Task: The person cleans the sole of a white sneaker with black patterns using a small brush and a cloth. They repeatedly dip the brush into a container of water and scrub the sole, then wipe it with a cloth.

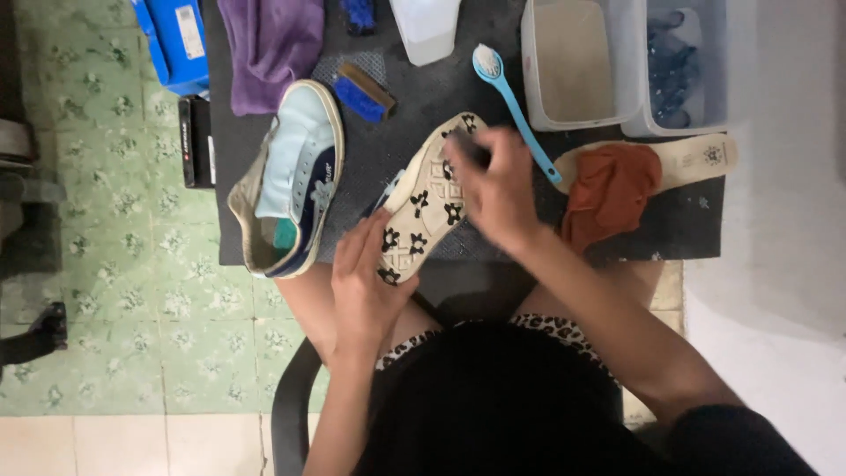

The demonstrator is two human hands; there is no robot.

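Left hand (368,286) grips upturned shoe (429,196) at mat's (493,88) near edge; right hand (495,187), blurred, presses its sole, fingers seemingly curled closed.

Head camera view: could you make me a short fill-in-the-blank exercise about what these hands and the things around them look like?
1. The left hand steadies a shoe turned so its ____ faces up.
2. The right hand presses on that shoe near its ____ end.
3. The long brush on the mat has a light ____ handle.
4. The cloth beside the other shoe is ____.

Missing words: sole; toe; blue; purple
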